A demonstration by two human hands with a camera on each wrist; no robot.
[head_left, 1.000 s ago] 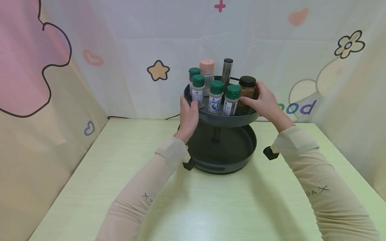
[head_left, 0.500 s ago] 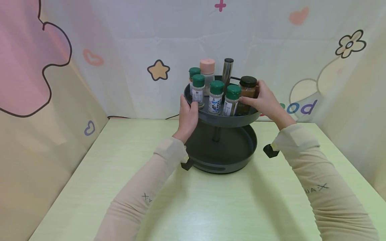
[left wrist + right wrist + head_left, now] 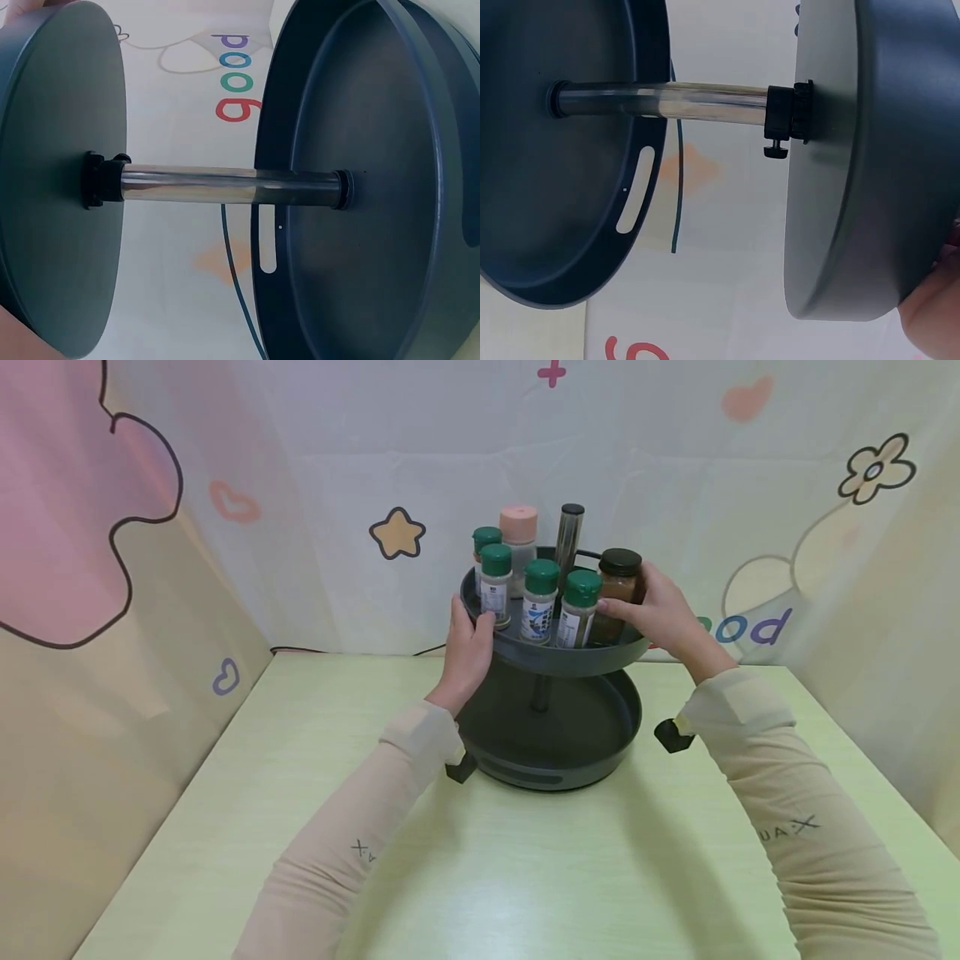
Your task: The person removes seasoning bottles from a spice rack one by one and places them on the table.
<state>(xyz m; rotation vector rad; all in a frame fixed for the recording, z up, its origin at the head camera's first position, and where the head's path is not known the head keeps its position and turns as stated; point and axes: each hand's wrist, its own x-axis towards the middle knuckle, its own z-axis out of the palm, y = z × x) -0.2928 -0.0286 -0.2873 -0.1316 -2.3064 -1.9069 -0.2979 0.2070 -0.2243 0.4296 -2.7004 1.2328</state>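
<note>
A dark grey two-tier rack has an upper tray (image 3: 555,660) above a wider lower tray (image 3: 555,768), joined by a metal post (image 3: 225,184). My left hand (image 3: 470,653) grips the upper tray's left rim, thumb inside near a green-capped spice jar (image 3: 494,593). At the right rim my right hand (image 3: 666,614) holds a black-lidded jar of brown contents (image 3: 618,585), its thumb in front and fingers behind, partly hidden. More green-capped jars (image 3: 537,610) line the tray's front. Behind them rise a pink-capped bottle (image 3: 519,552) and a slim metallic cylinder with a black top (image 3: 569,539).
The rack stands toward the back of a pale green table (image 3: 525,877). A printed curtain (image 3: 322,527) hangs close behind and at both sides. A thin dark cable (image 3: 238,277) runs behind the rack. A black wrist device (image 3: 673,736) sits below the right cuff.
Both hands stay at the upper tray's sides. The left wrist shifts slightly left and the right forearm rises a little. The camera view drifts slightly; the jars look unchanged in place.
</note>
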